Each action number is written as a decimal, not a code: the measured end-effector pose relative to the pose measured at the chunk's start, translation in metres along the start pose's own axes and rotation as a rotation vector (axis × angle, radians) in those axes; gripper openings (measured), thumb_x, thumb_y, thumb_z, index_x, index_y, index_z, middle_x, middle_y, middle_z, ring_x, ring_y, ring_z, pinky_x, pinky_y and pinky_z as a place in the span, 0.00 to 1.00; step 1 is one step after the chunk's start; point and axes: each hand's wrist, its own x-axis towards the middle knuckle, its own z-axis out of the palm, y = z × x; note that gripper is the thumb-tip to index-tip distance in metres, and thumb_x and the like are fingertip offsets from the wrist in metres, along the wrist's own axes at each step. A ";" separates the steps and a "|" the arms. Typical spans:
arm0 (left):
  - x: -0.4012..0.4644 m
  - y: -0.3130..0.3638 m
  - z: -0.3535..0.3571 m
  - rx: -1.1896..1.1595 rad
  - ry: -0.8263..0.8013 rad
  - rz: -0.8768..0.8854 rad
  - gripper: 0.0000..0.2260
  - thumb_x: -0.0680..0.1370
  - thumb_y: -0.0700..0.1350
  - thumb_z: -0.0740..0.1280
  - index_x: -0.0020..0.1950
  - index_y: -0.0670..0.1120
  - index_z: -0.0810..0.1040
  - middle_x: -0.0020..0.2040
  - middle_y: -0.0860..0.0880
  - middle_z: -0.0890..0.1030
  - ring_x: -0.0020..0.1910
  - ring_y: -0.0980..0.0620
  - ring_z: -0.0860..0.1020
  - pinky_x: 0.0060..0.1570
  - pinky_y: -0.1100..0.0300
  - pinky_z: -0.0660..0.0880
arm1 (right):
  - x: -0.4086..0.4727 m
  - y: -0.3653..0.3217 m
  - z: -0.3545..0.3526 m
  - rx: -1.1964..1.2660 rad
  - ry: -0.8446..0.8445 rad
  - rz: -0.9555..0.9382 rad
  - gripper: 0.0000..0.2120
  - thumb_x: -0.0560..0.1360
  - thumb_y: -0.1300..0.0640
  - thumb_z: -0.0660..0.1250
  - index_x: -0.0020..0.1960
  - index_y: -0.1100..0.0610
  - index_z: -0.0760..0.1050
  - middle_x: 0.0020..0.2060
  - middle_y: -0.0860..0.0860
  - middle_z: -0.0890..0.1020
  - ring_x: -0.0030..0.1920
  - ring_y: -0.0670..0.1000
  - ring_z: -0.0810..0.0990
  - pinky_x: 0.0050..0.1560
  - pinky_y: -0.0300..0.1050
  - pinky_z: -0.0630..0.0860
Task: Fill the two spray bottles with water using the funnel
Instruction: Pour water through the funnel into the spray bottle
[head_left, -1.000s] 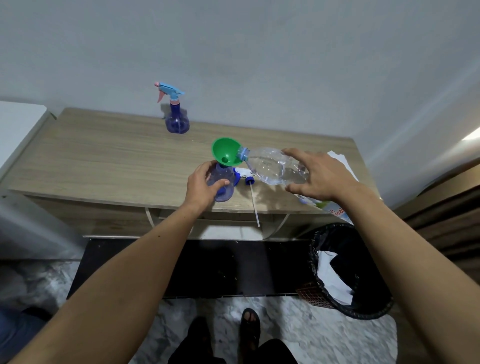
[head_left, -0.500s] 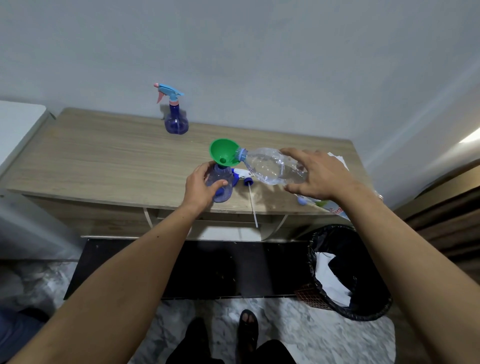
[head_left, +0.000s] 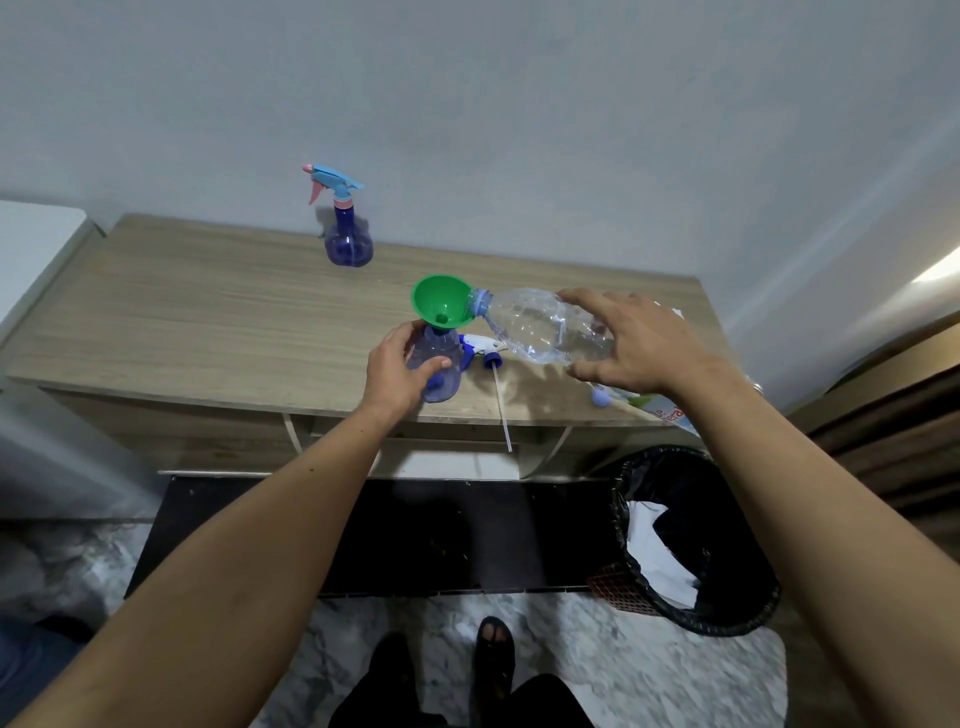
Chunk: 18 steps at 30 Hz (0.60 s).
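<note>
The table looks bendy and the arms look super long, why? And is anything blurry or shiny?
Head view: the wide lens bends the table edge and stretches both arms. The water bottle in the right hand glints, and soft shadows sit beneath it. The funnel and the spray bottle held by the left hand look sharp; the corners blur.
</note>
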 end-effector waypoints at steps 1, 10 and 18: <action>0.000 0.001 0.000 -0.001 0.000 -0.001 0.26 0.74 0.40 0.81 0.71 0.43 0.79 0.62 0.49 0.83 0.60 0.52 0.80 0.64 0.58 0.76 | 0.000 0.000 0.000 0.006 -0.001 0.002 0.41 0.71 0.39 0.75 0.80 0.36 0.61 0.57 0.49 0.83 0.62 0.59 0.78 0.50 0.48 0.69; -0.002 0.002 -0.001 -0.001 -0.006 -0.019 0.26 0.74 0.40 0.81 0.70 0.44 0.79 0.62 0.49 0.84 0.60 0.51 0.81 0.63 0.59 0.77 | -0.010 -0.001 0.012 0.199 0.023 0.028 0.41 0.70 0.39 0.77 0.79 0.37 0.62 0.56 0.48 0.82 0.58 0.55 0.78 0.57 0.51 0.75; -0.002 0.004 -0.003 0.048 -0.018 -0.032 0.26 0.74 0.41 0.81 0.70 0.43 0.79 0.59 0.48 0.85 0.58 0.49 0.83 0.63 0.56 0.79 | -0.011 -0.005 0.044 0.611 0.099 0.142 0.43 0.68 0.47 0.83 0.76 0.39 0.64 0.54 0.47 0.84 0.54 0.50 0.79 0.57 0.46 0.75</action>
